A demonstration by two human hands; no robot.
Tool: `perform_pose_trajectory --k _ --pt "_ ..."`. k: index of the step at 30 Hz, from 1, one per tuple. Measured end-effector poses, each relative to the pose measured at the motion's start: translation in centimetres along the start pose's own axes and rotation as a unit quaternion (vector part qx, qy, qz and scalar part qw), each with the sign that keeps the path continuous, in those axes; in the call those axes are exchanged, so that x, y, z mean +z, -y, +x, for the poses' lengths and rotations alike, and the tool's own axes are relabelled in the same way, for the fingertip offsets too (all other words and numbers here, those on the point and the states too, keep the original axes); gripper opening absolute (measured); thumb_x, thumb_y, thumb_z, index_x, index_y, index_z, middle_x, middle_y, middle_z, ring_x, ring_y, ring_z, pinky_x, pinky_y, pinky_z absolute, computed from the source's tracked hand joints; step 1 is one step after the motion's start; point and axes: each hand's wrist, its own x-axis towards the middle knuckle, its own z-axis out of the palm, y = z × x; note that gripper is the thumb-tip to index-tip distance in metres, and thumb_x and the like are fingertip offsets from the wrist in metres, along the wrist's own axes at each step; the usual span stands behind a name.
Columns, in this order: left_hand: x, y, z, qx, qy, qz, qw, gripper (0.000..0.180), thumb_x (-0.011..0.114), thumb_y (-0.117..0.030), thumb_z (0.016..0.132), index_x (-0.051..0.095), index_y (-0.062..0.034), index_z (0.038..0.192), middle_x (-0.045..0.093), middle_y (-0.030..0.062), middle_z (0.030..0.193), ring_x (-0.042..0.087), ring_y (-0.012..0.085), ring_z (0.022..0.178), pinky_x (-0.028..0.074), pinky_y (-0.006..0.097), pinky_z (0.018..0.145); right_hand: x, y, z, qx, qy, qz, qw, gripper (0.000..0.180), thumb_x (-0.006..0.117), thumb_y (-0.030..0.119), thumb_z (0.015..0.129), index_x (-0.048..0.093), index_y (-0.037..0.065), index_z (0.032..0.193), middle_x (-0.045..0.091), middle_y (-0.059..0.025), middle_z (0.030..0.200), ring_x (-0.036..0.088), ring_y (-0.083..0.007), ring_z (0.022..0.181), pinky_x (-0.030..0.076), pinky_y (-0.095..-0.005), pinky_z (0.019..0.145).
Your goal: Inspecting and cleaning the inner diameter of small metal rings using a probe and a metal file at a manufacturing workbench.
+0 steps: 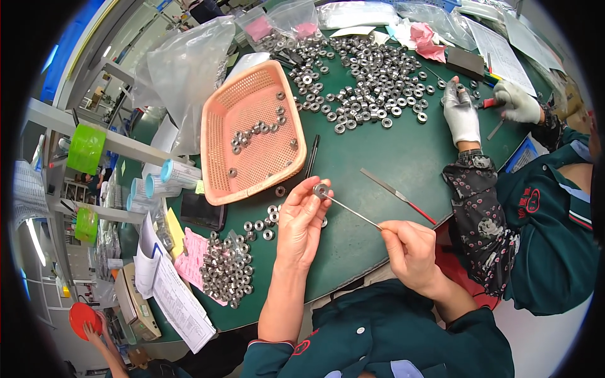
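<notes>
Between the thumb and fingers of my left hand [300,220] is a small steel ring [321,190], its hole facing me. My right hand [411,252] pinches a thin metal rod [353,211], possibly a needle file. The rod's far tip meets the ring at its hole; how deep it goes in I cannot make out. A few loose rings lie beside my left wrist, and a denser pile of steel rings [228,268] sits left of it. A flat file with a red handle [403,198] rests on the green table beyond my right hand.
A pink plastic basket [211,126] holding several rings stands beyond my left hand, a black pen [312,156] beside it. A large ring heap [372,82] covers the far table. At right, a co-worker's gloved hands [463,116] work close by. Papers [179,302] lie at left.
</notes>
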Motion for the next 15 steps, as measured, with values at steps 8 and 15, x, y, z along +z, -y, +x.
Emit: perform_pose_trajectory --k 8,15 --pt "-0.5 -0.1 -0.1 -0.051 0.008 0.001 0.999 0.028 0.057 -0.014 0.086 0.052 0.0020 0.109 0.058 0.0125 0.100 0.058 0.0162 0.086 0.048 0.025 0.077 -0.1 -1.1 0.4 -0.035 -0.066 -0.041 0.996 0.006 0.061 -0.004 0.073 0.058 -0.001 0.077 0.053 -0.0094 0.057 0.049 -0.0228 0.046 0.037 -0.0305 0.043" --pt "0.1 0.0 -0.3 -0.093 0.027 -0.016 0.995 0.028 0.049 -0.022 0.091 0.054 0.0036 0.103 0.058 0.0066 0.083 0.055 0.0111 0.075 0.047 0.023 0.069 0.6 -1.4 0.7 0.107 -0.017 0.074 0.991 0.004 0.050 -0.001 0.084 0.048 0.000 0.087 0.051 -0.0100 0.061 0.050 -0.0203 0.049 0.038 -0.0301 0.047"
